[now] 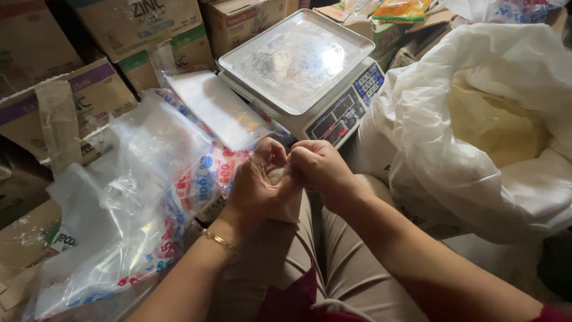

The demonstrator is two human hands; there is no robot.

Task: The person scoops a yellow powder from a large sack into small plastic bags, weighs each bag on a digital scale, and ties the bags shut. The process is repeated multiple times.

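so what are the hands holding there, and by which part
Both hands, left hand and right hand, pinch the top of a small clear plastic bag of pale filling between them, above the lap. Most of the bag is hidden by the fingers.

Scale (298,59) behind the hands, sack (476,179) right, plastic bags (131,197) left.

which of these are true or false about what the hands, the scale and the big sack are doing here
1. Both hands, left hand and right hand, pinch one small filled bag. True.
2. The scale has a full bag on its pan. False: the pan is bare.
3. The big white sack stands open, showing yellowish powder. True.
4. The left wrist is bare. False: it wears a thin gold bracelet.
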